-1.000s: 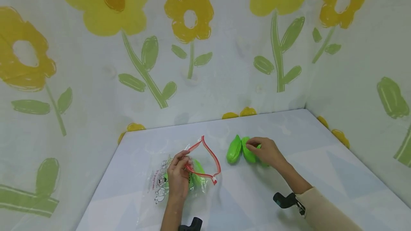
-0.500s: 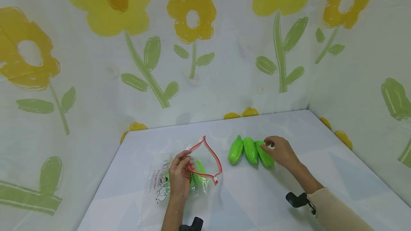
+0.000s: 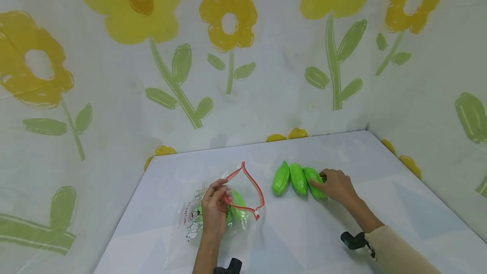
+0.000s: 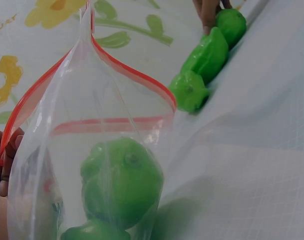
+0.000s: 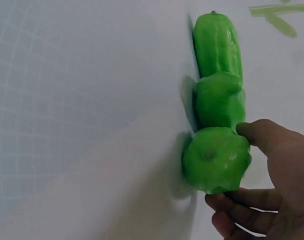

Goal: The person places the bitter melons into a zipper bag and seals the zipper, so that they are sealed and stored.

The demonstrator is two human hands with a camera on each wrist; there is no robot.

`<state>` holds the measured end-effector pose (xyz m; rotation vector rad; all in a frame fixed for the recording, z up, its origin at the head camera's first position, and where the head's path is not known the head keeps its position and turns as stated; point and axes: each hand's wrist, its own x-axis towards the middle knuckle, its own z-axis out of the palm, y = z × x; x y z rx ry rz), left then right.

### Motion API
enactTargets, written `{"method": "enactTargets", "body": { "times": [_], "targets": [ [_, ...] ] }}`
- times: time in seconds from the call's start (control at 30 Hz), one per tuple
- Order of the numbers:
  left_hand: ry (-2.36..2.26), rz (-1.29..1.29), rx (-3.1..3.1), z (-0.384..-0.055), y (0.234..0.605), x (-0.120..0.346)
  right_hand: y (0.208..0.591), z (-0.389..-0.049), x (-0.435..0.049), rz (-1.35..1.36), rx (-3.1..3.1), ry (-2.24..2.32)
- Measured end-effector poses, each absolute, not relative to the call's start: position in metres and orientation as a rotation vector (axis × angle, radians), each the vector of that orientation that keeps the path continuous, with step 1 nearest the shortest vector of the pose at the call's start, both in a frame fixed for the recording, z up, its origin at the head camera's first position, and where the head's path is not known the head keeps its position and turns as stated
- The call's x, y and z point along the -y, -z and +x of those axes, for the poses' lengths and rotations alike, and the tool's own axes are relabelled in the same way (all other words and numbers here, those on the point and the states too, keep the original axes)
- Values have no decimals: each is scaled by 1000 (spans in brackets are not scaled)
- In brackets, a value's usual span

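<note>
My left hand (image 3: 214, 210) pinches the red zip rim of a clear plastic zip bag (image 3: 260, 191), whose mouth gapes toward the right. Inside the bag lie green ribbed vegetables (image 4: 122, 182), seen through the plastic in the left wrist view. Right of the bag, three glossy green ribbed vegetables lie side by side: a left one (image 3: 280, 179), a middle one (image 3: 298, 179) and a right one (image 5: 216, 160). My right hand (image 3: 337, 186) grips the right one, thumb on one side and fingers on the other. The vegetable's blunt end faces the right wrist camera.
The pale table (image 3: 289, 231) extends around both hands, its far edge meeting a white wall cloth (image 3: 262, 109) printed with yellow flowers. Printed cartoon figures and lettering show on the flat part of the bag, left of my left hand. Black wrist cameras (image 3: 354, 240) sit on both wrists.
My right hand has moved from above the middle and right vegetables to the right, then down around the right one. The left hand stays at the bag's rim.
</note>
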<state>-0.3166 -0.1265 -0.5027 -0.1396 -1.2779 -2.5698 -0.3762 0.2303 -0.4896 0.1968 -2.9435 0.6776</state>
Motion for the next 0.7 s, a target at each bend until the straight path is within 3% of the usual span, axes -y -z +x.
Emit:
{"method": "enactTargets", "body": {
  "times": [0.7],
  "targets": [
    [2537, -176, 1315, -316, 502, 127, 481, -369, -242, 189, 2875, -864]
  ]
}}
